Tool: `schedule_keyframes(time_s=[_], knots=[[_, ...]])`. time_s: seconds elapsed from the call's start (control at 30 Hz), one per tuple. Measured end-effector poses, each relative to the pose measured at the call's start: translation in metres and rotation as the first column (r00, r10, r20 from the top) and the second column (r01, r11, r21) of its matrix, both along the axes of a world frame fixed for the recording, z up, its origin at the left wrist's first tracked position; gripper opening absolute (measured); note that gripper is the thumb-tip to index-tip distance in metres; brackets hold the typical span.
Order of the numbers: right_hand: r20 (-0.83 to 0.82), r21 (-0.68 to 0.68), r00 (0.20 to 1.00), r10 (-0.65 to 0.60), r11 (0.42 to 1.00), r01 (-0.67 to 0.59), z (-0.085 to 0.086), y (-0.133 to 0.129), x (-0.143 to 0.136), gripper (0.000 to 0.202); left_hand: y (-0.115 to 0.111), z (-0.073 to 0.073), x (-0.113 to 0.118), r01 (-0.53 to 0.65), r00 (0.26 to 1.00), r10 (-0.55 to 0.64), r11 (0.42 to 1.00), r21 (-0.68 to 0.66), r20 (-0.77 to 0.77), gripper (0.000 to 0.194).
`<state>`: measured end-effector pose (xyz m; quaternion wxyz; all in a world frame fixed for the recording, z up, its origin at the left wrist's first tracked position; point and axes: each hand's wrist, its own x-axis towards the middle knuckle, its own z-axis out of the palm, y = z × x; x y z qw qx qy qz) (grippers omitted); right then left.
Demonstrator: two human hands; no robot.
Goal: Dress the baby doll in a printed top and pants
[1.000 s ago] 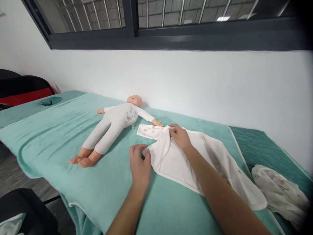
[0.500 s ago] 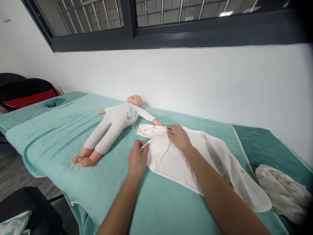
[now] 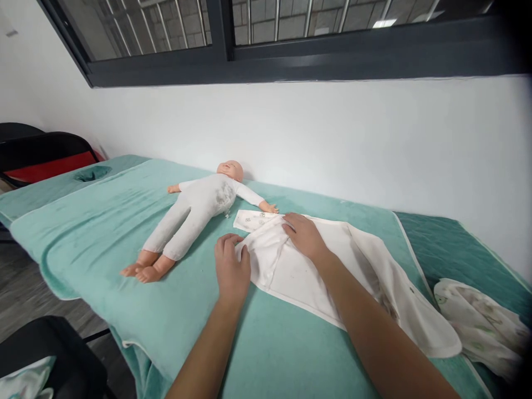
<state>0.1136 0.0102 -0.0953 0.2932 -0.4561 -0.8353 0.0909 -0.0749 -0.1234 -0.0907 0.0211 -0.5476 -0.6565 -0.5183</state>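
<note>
A white baby garment (image 3: pixel 299 271) lies spread on the green sheet (image 3: pixel 187 327), its inner side up, with one printed sleeve pointing left. My left hand (image 3: pixel 231 266) is at the garment's left edge, thumb and fingers apart, fingertips beside the cloth. My right hand (image 3: pixel 305 234) grips the upper part of the garment near the sleeve, fingers pinched on the fabric. A baby doll (image 3: pixel 208 197) in a white suit lies on its back left of the garment, one arm reaching toward the sleeve.
A crumpled printed cloth (image 3: pixel 482 327) lies at the right. Beyond the bed (image 3: pixel 440 238) rises a white wall with a dark window frame (image 3: pixel 291 64). Black chairs stand at the far left (image 3: pixel 45 149) and lower left (image 3: pixel 58 343).
My left hand has loosened its pinch on the garment's left edge and its fingers have spread. The cloth edge there has dropped slightly. My right hand has hardly moved.
</note>
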Motion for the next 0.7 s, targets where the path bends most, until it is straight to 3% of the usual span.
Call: schedule_keyframes(time_s=[0.1,0.23,0.5,0.7], knots=[[-0.015,0.038,1.000,-0.014,0.999,0.014,0.001,0.000,0.001,0.030,-0.004,0.002,0.007,0.085,0.974,-0.080,0.996,0.018,-0.213,0.015],[-0.035,0.085,0.998,-0.046,0.995,0.049,0.003,-0.001,0.002,0.027,-0.007,0.006,0.016,0.262,0.870,-0.321,0.944,-0.201,-0.374,0.019],[0.034,0.049,0.989,-0.144,0.989,0.143,-0.002,0.001,0.003,0.025,-0.009,0.009,0.020,0.468,0.747,-0.577,0.809,-0.355,-0.330,0.017],[0.113,0.042,0.972,-0.204,0.979,0.200,-0.002,0.001,0.005,0.028,-0.012,0.009,0.021,0.552,0.730,-0.646,0.750,-0.363,-0.224,0.014]])
